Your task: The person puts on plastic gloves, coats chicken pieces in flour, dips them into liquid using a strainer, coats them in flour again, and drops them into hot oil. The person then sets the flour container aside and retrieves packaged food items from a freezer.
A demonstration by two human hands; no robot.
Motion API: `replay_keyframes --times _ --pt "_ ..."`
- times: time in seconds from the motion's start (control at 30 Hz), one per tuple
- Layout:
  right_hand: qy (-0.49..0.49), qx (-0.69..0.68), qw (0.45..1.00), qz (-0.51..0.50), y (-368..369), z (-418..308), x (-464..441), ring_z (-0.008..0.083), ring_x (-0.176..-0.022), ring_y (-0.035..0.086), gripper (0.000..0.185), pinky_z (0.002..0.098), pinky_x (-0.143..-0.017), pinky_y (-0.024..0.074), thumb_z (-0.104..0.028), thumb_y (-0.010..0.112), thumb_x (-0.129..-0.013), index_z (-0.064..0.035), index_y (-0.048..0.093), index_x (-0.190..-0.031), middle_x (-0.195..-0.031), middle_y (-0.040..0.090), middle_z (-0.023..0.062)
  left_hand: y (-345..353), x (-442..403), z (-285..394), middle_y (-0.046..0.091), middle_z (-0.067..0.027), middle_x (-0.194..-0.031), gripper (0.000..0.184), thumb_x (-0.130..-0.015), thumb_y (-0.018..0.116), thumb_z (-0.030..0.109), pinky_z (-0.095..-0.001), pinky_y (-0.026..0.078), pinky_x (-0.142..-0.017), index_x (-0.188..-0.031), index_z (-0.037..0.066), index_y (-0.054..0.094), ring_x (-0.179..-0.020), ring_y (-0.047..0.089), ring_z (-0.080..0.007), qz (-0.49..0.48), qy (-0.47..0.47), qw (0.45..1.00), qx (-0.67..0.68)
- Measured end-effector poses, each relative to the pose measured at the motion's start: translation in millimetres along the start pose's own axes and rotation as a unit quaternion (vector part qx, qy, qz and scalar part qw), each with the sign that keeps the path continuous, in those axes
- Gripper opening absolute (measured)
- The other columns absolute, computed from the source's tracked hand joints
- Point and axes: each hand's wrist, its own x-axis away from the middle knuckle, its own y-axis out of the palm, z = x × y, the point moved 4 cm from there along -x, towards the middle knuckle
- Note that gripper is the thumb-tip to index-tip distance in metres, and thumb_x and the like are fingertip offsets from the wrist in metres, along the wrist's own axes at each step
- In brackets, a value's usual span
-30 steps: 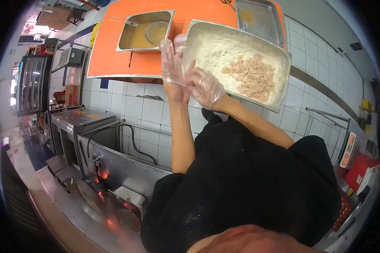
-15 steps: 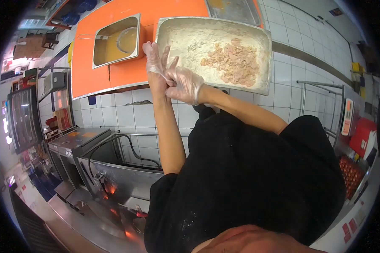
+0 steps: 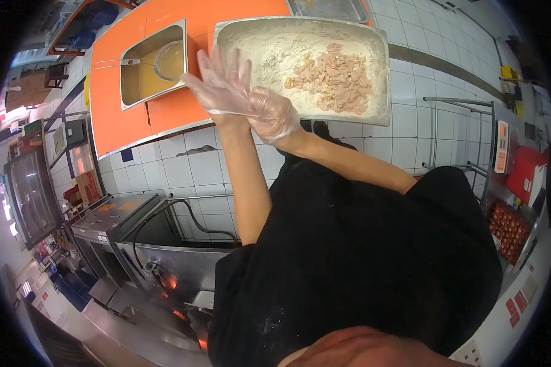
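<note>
Both of my hands wear clear plastic gloves. With fingers spread, my left hand (image 3: 223, 85) is raised over the edge of an orange table (image 3: 193, 103). My right hand (image 3: 274, 114) is closed on the glove's cuff at my left wrist. Just beyond my hands is a large metal tray (image 3: 349, 118) holding white flour (image 3: 266, 60). Pale pieces of raw meat (image 3: 337, 79) lie spread on the flour at the right. To the left stands a deep metal pan (image 3: 126, 82) of yellowish liquid, with a wire-handled strainer (image 3: 169, 60) in it.
Another metal tray (image 3: 330, 8) is at the table's far end. Behind me on the left, flames (image 3: 171, 282) glow beside metal cooking equipment (image 3: 113, 214). A metal rail frame (image 3: 459, 100) and a red box (image 3: 526, 174) are on the right.
My left hand has turned and its fingers have spread wider. My right hand has stayed at the left wrist, now gripping the glove's cuff. The view has shifted slightly.
</note>
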Motion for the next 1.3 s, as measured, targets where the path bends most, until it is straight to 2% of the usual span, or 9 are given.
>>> replay_keyframes --times 0.13,0.23,0.43,0.63,0.83,1.07,1.13,1.2,1.3 --pt "0.045 -0.034 0.911 -0.408 8.3 27.1 38.9 0.0338 -0.089 0.066 0.013 0.0441 -0.081 0.0537 -0.017 0.074 -0.085 -0.0089 0.064 -0.089 -0.092 0.065 0.0137 -53.5 -33.9 12.1 0.016 -0.0118 -0.169 0.097 -0.097 0.030 0.078 -0.0512 0.027 -0.122 -0.165 0.013 0.005 -0.151 0.028 -0.0387 0.033 0.066 0.995 0.073" --pt "0.205 0.088 0.935 -0.275 1.2 145.8 11.0 0.0286 -0.101 0.064 0.021 0.0460 -0.094 0.0500 -0.033 0.074 -0.087 -0.0143 0.069 -0.095 -0.098 0.068 0.0091 -86.9 -51.7 -3.0 0.034 -0.0156 -0.163 0.079 -0.103 0.037 0.064 -0.0449 0.031 -0.121 -0.160 0.010 0.029 -0.147 0.037 -0.0333 0.070 -0.009 0.975 -0.213" --pt "0.054 0.441 0.813 -0.377 32.1 238.8 -24.8 0.0329 -0.132 0.054 0.038 0.0481 -0.101 0.0477 -0.041 0.069 -0.089 -0.0084 0.072 -0.108 -0.133 0.062 0.0167 -148.0 -53.4 -119.3 0.047 -0.0248 -0.153 0.065 -0.107 0.038 0.045 -0.0391 0.036 -0.117 -0.150 -0.003 0.044 -0.141 0.047 -0.0364 -0.047 -0.104 0.739 -0.664" --pt "0.117 0.303 0.737 -0.593 -88.3 245.9 -8.5 0.0333 -0.123 0.058 0.043 0.0447 -0.105 0.0465 -0.040 0.066 -0.090 -0.0097 0.068 -0.121 -0.126 0.063 0.0162 -127.3 -60.5 -186.5 0.050 -0.0400 -0.140 0.079 -0.101 0.043 0.051 -0.0464 0.040 -0.113 -0.142 -0.018 0.041 -0.131 0.052 -0.0496 -0.095 -0.220 0.487 -0.840" --pt "0.408 0.492 0.673 -0.371 -181.8 267.0 -7.7 0.0366 -0.129 0.056 0.088 0.0426 -0.109 0.0443 -0.065 0.065 -0.085 -0.0039 0.048 -0.147 -0.144 0.054 0.0205 -80.5 -50.8 -274.0 0.049 -0.0384 -0.142 0.087 -0.100 0.045 0.059 -0.0411 0.037 -0.115 -0.145 -0.016 0.039 -0.137 0.049 -0.0431 -0.116 -0.258 0.653 -0.702" --pt "0.465 -0.003 0.855 -0.231 -146.9 316.5 31.2 0.0367 -0.120 0.059 0.075 0.0444 -0.103 0.0484 -0.046 0.065 -0.093 -0.0040 0.042 -0.150 -0.135 0.058 0.0245 -79.2 -52.4 -291.2 0.063 -0.0150 -0.122 0.063 -0.102 0.050 0.050 -0.0372 0.044 -0.101 -0.131 -0.005 0.058 -0.109 0.058 -0.0261 0.034 -0.308 0.865 -0.395" --pt "0.431 -0.045 0.843 -0.317 -156.4 302.8 19.7 0.0342 -0.114 0.061 0.063 0.0449 -0.100 0.0498 -0.039 0.063 -0.097 -0.0083 0.045 -0.149 -0.129 0.061 0.0223 -77.2 -52.1 -238.9 0.063 -0.0165 -0.133 0.060 -0.102 0.053 0.040 -0.0311 0.041 -0.107 -0.140 -0.007 0.053 -0.128 0.056 -0.0266 0.034 -0.320 0.874 -0.365" --pt "0.254 0.126 0.884 -0.372 -175.8 293.4 10.5 0.0330 -0.114 0.061 0.061 0.0453 -0.100 0.0496 -0.039 0.063 -0.097 -0.0076 0.048 -0.147 -0.128 0.061 0.0222 -57.4 -59.2 -200.8 0.059 -0.0182 -0.139 0.055 -0.103 0.051 0.037 -0.0342 0.037 -0.113 -0.142 -0.003 0.054 -0.132 0.053 -0.0281 -0.082 -0.428 0.724 -0.535" --pt "0.476 0.322 0.644 -0.506 -188.2 209.9 -4.9 0.0408 -0.125 0.057 0.073 0.0476 -0.104 0.0474 -0.043 0.066 -0.093 0.0011 0.043 -0.146 -0.137 0.052 0.0292 -84.9 -53.5 -216.0 0.050 -0.0233 -0.149 0.053 -0.101 0.051 0.034 -0.0383 0.031 -0.119 -0.145 0.005 0.054 -0.140 0.045 -0.0319 -0.267 -0.299 0.664 -0.631"
